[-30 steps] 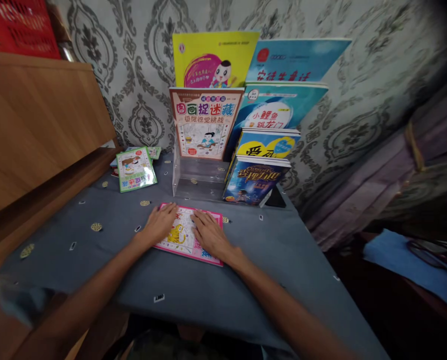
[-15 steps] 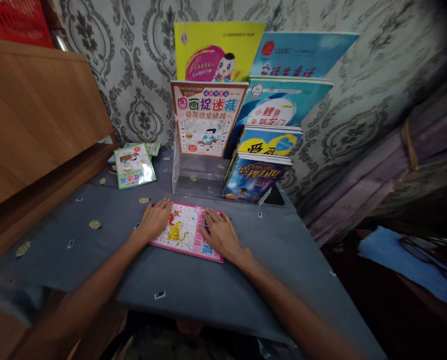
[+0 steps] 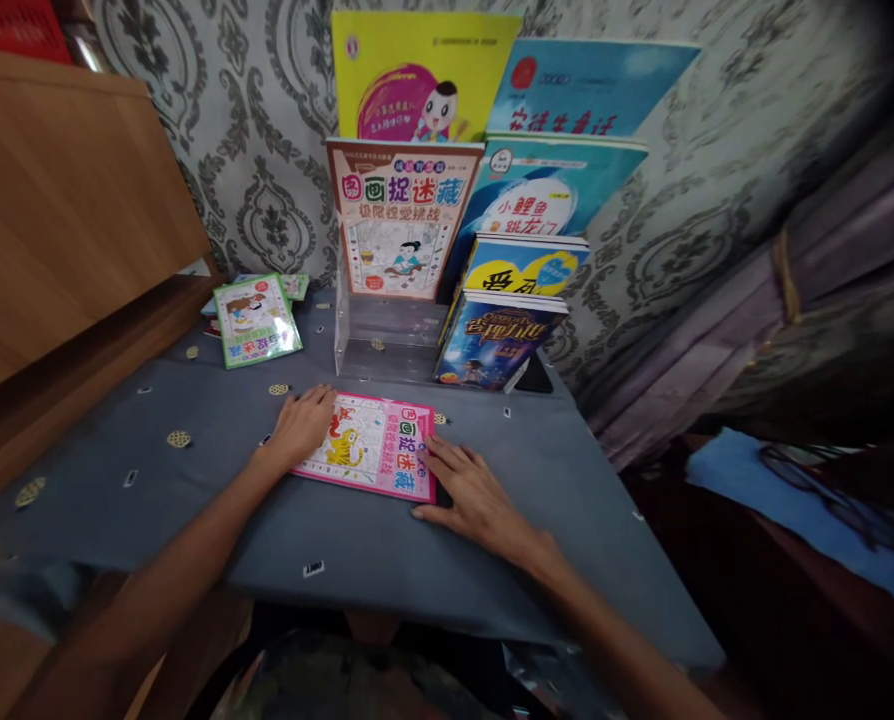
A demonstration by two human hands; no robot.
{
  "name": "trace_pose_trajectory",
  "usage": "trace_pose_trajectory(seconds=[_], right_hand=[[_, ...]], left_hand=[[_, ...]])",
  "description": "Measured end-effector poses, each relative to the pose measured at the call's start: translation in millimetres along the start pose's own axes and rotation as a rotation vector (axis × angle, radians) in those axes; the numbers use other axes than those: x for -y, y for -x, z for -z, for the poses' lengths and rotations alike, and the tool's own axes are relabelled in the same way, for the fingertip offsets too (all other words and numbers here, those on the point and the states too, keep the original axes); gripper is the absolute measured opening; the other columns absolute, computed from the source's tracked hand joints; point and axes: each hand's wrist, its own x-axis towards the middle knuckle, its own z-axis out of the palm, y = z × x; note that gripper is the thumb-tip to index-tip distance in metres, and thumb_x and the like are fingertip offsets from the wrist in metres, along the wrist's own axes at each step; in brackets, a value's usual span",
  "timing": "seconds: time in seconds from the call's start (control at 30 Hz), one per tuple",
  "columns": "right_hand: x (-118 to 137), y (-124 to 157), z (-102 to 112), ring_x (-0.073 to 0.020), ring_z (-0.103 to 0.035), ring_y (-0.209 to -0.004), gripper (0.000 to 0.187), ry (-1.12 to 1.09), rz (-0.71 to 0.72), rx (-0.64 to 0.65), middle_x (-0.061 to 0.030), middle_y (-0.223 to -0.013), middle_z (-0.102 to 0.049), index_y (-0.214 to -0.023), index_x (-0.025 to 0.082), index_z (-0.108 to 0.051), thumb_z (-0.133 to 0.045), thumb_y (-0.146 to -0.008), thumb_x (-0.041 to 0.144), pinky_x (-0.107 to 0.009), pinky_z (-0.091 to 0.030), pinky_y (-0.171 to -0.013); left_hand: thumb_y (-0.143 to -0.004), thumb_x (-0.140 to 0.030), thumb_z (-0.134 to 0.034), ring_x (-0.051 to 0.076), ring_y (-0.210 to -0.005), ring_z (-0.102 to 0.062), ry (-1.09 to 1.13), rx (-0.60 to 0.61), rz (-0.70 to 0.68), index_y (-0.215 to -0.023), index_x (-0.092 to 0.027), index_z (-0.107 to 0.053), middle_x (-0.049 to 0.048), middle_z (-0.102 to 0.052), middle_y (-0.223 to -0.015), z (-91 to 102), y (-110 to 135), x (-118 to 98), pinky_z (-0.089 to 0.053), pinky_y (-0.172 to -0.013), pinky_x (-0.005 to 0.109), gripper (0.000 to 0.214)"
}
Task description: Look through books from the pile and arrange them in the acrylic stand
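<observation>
Book: pink book (image 3: 368,445) lies flat and face up on the desk (image 3: 567,480), near the front middle, its long sides running left to right.
Left hand: left hand (image 3: 301,425) rests palm down on the left end of the pink book, fingers extended toward the far edge.
Left grip: released; the fingers lie flat on the cover and close around nothing.
Right hand: right hand (image 3: 473,495) lies palm down on the desk at the near right corner of the pink book; its fingertips (image 3: 430,452) touch the right edge of the book.
Right grip: released; the fingers are spread and nothing is enclosed.
Desk cover: grey cloth (image 3: 372,560) with small printed marks covers the desk and hangs over the front edge.
Stand: clear stand (image 3: 376,340) sits behind the pink book, near the wall.
Stand contents: beige puzzle book (image 3: 402,215) stands upright at the front left; yellow book (image 3: 421,75) stands behind and above it; dark-blue book (image 3: 499,340) leans at the lower right, with further blue and yellow covers stepped up behind it.
Loose item: green booklet (image 3: 256,320) lies flat at the far left of the desk, well apart from both hands, on top of other thin booklets.
Left boundary: wooden panel (image 3: 64,200) rises beside the desk.
</observation>
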Motion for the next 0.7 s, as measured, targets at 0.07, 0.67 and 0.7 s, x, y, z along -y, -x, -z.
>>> trace_pose_trajectory(seconds=[0.07, 0.67, 0.7], right_hand=[[-4, 1, 1, -0.0335, -0.040, -0.144, 0.066, -0.022, 0.030, 0.011, -0.0187, -0.155, -0.044, -0.146, 0.019, -0.050, -0.067, -0.088, 0.047, -0.058, -0.035, -0.114], [-57, -54, 5, -0.0251, -0.059, -0.125, 0.046, -0.110, -0.148, -0.196, -0.0109, -0.133, -0.065, -0.118, 0.022, -0.074, -0.045, -0.087, 0.004, -0.043, -0.044, -0.109], [-57, -57, 2, -0.0251, -0.059, -0.126, 0.046, -0.131, -0.152, -0.219, -0.0108, -0.135, -0.064, -0.118, 0.022, -0.074, -0.045, -0.087, 0.004, -0.043, -0.044, -0.110]], left_hand=[[-0.100, -0.017, -0.037, 0.028, -0.131, -0.054, -0.016, 0.018, -0.005, -0.134, -0.014, -0.056, 0.0163, -0.057, -0.142, 6.1, 0, -2, -0.045, -0.105, 0.047, 0.039], [-0.094, -0.010, -0.043, 0.028, -0.088, -0.071, -0.024, 0.392, -0.262, -0.112, -0.015, -0.060, 0.0139, -0.072, -0.099, 55.8, 84, -81, -0.055, -0.071, 0.036, 0.025], [-0.096, -0.011, -0.042, 0.028, -0.093, -0.070, -0.011, 0.370, -0.264, -0.109, -0.016, -0.061, 0.0137, -0.070, -0.103, 55.6, 83, -82, -0.055, -0.073, 0.036, 0.024]])
